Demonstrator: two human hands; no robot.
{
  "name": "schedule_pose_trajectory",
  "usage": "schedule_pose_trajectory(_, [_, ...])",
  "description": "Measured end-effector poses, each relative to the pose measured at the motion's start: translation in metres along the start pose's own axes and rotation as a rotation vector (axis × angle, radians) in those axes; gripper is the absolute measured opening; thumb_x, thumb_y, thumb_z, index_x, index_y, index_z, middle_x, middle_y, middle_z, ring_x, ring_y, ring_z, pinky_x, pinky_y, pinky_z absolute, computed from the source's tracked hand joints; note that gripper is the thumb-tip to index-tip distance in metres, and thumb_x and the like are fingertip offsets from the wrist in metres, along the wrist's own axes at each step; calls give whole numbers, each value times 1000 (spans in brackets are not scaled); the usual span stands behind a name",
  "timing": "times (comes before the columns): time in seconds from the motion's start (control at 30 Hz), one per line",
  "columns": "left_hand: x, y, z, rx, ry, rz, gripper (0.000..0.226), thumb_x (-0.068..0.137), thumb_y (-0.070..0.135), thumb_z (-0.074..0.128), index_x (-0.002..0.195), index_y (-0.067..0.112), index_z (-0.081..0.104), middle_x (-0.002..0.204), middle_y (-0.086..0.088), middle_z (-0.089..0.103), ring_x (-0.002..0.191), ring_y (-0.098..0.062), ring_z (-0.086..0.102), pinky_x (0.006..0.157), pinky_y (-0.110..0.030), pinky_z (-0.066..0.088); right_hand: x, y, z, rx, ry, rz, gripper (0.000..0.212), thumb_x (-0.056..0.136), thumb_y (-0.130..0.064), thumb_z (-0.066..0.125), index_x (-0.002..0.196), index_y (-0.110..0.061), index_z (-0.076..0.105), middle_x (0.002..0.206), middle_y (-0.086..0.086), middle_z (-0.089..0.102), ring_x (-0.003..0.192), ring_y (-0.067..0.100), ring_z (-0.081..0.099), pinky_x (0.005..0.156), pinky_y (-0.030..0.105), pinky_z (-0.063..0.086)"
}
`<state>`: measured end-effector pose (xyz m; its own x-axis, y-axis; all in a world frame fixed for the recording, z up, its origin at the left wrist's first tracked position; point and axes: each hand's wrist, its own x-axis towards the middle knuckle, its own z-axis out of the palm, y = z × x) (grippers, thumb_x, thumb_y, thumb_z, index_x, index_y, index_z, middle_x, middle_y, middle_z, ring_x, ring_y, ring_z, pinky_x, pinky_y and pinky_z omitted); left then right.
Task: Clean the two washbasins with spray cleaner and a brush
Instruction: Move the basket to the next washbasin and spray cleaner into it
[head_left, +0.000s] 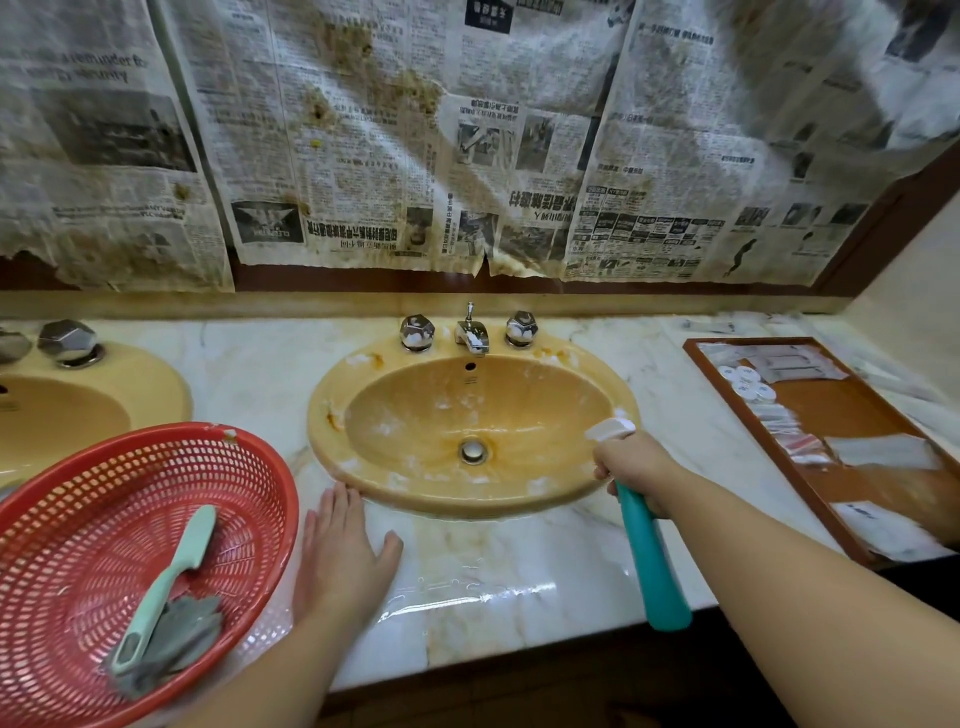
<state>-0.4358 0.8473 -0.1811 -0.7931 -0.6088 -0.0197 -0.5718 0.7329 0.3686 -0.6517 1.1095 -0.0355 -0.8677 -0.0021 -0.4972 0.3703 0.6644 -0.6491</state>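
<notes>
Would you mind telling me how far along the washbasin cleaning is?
Done: foam patches already dot the middle basin. In hand: the right hand grips the spray bottle, aimed at it. Left: scrubbing, since the brush lies in the red basket; the left basin shows no foam.

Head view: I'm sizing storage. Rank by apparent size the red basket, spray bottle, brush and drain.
1. red basket (nearest the camera, so flattered)
2. spray bottle
3. brush, close to the bottle; unsure
4. drain
</notes>
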Motion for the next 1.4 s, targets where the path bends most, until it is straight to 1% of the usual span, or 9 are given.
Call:
schedule_pose_trajectory(0.17, [1,0,0,6,-4,-6,85,94,57,36,162,9,18,171,-4,8,157,-16,-1,128,-37,-2,-2,-6,-9,97,170,-26,21,82,-18,53,98,-7,61,90,16,67,81,33,68,69,35,50])
schedule_pose_trajectory(0.4, [1,0,-1,0,-14,-8,85,94,57,37,162,9,17,171,-4,8,157,-16,-2,128,-37,-4,-17,-19,9,83,22,-75,28,74,-18,59,100,-8,64,88,13,67,65,24,61,65,32,48])
schedule_pose_trajectory(0.53, [0,1,-2,-23,-13,-7,84,94,55,39,162,8,19,171,-5,9,157,-17,0,128,-37,-4,-32,-21,25,-31,-42,-68,16,67,-14,55,79,-5,61,67,14,59,58,25,55,63,35,46])
schedule_pose_trajectory(0.7, [0,2,-4,-46,-20,-13,85,94,55,38,162,9,16,171,-4,6,157,-15,-3,128,-36,-4,-36,-15,46,60,-134,-102,35,69,-20,59,95,1,69,97,25,71,56,22,56,65,36,46])
schedule_pose_trajectory(0.8, [0,1,-4,-78,-22,-17,84,94,55,41,162,11,18,171,-3,6,157,-15,-3,127,-35,-5,-40,-14,57,104,-161,-133,27,63,-19,58,84,-6,69,92,21,71,54,21,55,65,36,46])
schedule_pose_trajectory(0.9, [-2,1,-6,-150,-21,-41,83,92,50,51,161,13,22,170,-2,11,157,-16,1,127,-33,-5,-48,-19,63,102,-126,-143,27,73,-19,60,97,-8,68,93,16,70,60,22,61,68,36,50])
schedule_pose_trajectory(1.07, [-17,32,-33,-581,68,-116,57,85,35,69,137,18,54,134,0,58,131,-21,49,110,-37,40,-69,-29,74,127,-64,-228,9,85,-21,57,83,-15,63,76,5,59,66,22,58,66,33,42])
schedule_pose_trajectory(1.23, [-32,71,-78,-711,-199,119,54,69,46,63,121,30,62,117,18,65,113,0,59,96,-22,47,-98,-55,104,186,-98,-430,16,85,-25,62,94,-11,62,69,0,54,65,21,48,65,35,40])
schedule_pose_trajectory(1.4, [-37,76,-119,-621,-200,137,57,71,57,76,118,34,54,110,15,67,100,-7,65,86,-37,57,-137,-89,135,248,-142,-670,26,94,-32,68,95,-8,58,75,4,53,68,20,49,66,39,45])
